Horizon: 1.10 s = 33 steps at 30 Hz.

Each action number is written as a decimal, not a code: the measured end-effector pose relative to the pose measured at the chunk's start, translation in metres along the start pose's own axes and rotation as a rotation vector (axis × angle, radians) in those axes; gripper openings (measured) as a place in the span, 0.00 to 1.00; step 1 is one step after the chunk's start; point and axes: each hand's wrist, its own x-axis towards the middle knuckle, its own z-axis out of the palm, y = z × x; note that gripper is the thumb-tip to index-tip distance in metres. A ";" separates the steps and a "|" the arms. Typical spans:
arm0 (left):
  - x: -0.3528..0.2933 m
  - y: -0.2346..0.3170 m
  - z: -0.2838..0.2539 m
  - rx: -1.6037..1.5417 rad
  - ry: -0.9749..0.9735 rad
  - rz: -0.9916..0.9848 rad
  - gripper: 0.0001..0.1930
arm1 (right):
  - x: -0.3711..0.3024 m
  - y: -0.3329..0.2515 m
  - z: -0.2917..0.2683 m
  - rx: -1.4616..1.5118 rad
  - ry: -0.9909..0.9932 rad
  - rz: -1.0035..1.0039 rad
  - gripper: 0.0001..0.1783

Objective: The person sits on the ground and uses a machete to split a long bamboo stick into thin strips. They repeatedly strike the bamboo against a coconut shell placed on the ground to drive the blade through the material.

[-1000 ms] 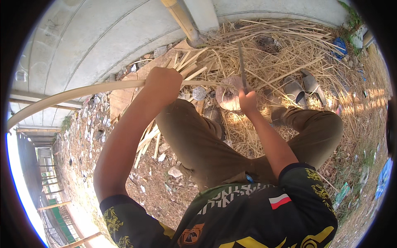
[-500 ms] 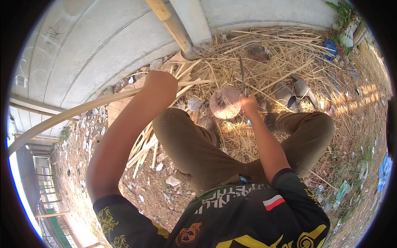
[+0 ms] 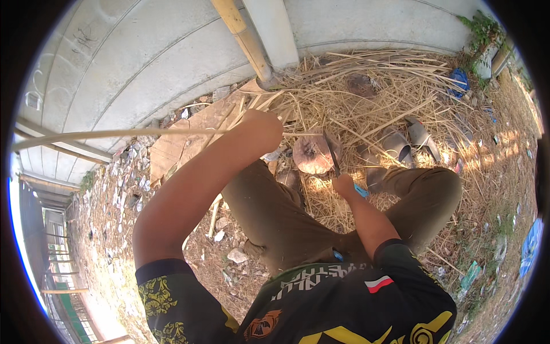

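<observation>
My left hand [image 3: 264, 129] is closed around a long pale bamboo strip [image 3: 120, 133], which runs out leftward past my forearm. Its short right end [image 3: 302, 135] reaches the far edge of a round wooden chopping block [image 3: 309, 156] between my legs. My right hand [image 3: 344, 186] grips a long dark-bladed knife [image 3: 330, 150]; its blade points away from me over the block's right side, close to the strip's end. Whether blade and strip touch, I cannot tell. Something blue [image 3: 360, 191] shows beside my right fist, perhaps part of the handle.
Cut strips and shavings [image 3: 378, 109] cover the ground beyond the block. Flattened cardboard [image 3: 177, 149] lies at left. Grey footwear [image 3: 398, 148] sits to the right. A bamboo pole [image 3: 243, 37] leans by the pale wall [image 3: 166, 57].
My left hand has moved right and a little nearer, bringing the strip's end over the block. The knife has come down and tilted left, from upright beside the block to over it.
</observation>
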 end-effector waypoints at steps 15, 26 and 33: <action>-0.004 -0.029 0.033 0.178 0.122 0.009 0.05 | -0.021 -0.326 -0.280 0.673 0.446 -0.510 0.30; 0.014 -0.022 0.022 0.022 0.096 -0.012 0.05 | -0.013 -0.075 -0.014 0.257 -0.235 0.340 0.21; 0.018 -0.029 0.036 -0.043 0.115 -0.067 0.08 | 0.026 -0.136 -0.106 0.496 0.052 0.118 0.24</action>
